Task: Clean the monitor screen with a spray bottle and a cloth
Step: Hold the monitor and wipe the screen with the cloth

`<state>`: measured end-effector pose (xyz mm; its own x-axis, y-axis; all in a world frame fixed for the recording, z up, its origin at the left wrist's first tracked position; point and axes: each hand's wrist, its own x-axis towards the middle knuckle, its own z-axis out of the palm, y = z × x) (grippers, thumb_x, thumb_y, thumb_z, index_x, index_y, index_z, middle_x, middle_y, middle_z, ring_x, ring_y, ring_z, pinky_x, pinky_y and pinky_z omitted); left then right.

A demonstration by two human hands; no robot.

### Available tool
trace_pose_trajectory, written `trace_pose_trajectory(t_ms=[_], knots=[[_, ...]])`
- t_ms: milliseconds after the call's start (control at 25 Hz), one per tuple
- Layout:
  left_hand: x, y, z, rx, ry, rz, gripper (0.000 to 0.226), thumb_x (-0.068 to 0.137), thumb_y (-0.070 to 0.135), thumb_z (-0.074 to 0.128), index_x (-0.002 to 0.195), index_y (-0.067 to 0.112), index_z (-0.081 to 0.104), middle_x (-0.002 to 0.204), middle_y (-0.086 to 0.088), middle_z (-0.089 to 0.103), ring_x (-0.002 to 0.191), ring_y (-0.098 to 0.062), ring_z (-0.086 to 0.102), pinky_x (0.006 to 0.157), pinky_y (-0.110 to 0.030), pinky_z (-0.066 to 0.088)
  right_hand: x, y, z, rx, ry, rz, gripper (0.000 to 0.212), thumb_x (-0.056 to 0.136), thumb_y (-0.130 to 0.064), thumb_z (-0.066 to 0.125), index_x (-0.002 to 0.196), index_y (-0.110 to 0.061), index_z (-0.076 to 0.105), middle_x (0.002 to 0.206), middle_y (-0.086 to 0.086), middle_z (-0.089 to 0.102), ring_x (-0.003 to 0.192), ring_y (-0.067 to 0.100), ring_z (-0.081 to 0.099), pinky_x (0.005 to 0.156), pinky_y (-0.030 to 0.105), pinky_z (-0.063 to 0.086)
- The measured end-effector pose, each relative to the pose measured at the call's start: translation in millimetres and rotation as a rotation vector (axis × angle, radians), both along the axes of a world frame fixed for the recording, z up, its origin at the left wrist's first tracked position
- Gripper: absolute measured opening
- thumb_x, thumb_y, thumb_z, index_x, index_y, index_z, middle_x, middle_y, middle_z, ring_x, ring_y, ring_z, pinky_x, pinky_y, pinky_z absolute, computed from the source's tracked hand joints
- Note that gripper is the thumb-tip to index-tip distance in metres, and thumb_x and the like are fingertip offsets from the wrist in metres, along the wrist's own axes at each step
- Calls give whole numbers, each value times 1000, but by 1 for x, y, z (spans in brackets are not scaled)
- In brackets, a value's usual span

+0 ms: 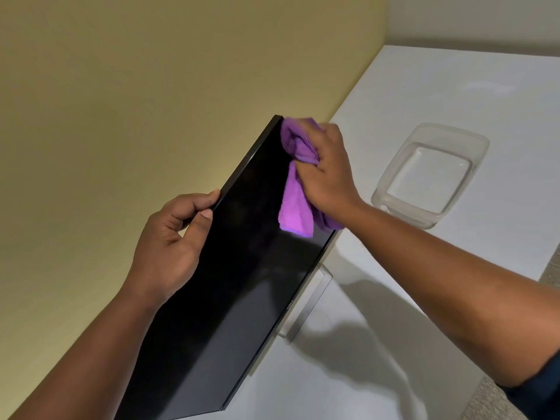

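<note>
Yellow wall (121,101) fills the background, with a white desk (454,86) running off to my right. On that desk stands the monitor (242,283), its dark screen facing me at a slant. My left hand (169,247) grips the monitor's top edge, thumb on the front and fingers curled behind, steadying it. My right hand (327,171) has its fingers bunched round a purple cloth (295,189) and presses it against the screen near the far upper corner, a loose tail hanging down the glass. I judge this the wiping step. Next I would draw the cloth across the unwiped glass nearer me. A clear plastic tub (430,174) sits on the desk beyond; I see no spray bottle.
</note>
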<state>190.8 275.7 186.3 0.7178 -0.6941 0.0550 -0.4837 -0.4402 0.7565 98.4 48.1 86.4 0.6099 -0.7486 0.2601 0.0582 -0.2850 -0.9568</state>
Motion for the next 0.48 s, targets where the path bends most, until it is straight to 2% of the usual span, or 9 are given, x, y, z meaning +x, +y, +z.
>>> trace_pose_trajectory(t_ms=[40, 120, 200, 320, 400, 480], knots=[[0, 0, 1, 3, -6, 2, 28, 95, 31, 57, 114, 43, 72, 121, 12, 73, 121, -14, 66, 111, -48, 48, -5, 6, -26, 27, 47, -46, 58, 87, -6, 53, 140, -28, 54, 124, 5, 45, 113, 8, 46, 99, 14, 39], [-1, 0, 1, 2, -17, 2, 27, 95, 30, 57, 114, 42, 72, 121, 13, 73, 121, -12, 66, 110, -47, 48, -13, 21, -74, 117, 168, -131, 57, 92, -13, 51, 145, -31, 45, 133, 5, 41, 121, 18, 47, 104, 37, 47], [-1, 0, 1, -1, -19, -4, 27, 95, 29, 57, 115, 40, 71, 122, 12, 73, 122, -12, 65, 111, -47, 48, -19, 36, -110, 201, 319, -203, 59, 95, -16, 49, 149, -34, 36, 140, 5, 37, 127, 27, 44, 105, 49, 45], [0, 0, 1, -7, -11, -4, 27, 95, 29, 57, 115, 41, 72, 123, 11, 73, 123, -14, 65, 112, -49, 47, -30, 72, -137, 346, 417, -198, 67, 99, -14, 51, 157, -32, 23, 148, 8, 30, 134, 33, 40, 110, 51, 41], [-1, 1, 2, -8, -10, 2, 29, 95, 30, 58, 113, 47, 72, 123, 12, 73, 123, -14, 65, 111, -50, 47, -38, 106, -142, 424, 433, -111, 72, 100, -11, 53, 159, -27, 16, 152, 10, 25, 140, 34, 37, 116, 47, 37], [-2, 0, 2, -11, -7, 5, 30, 95, 30, 58, 111, 50, 72, 123, 12, 73, 122, -14, 65, 111, -50, 48, -47, 144, -141, 445, 455, -10, 74, 100, -16, 53, 161, -21, 11, 154, 13, 21, 142, 34, 34, 119, 44, 32]])
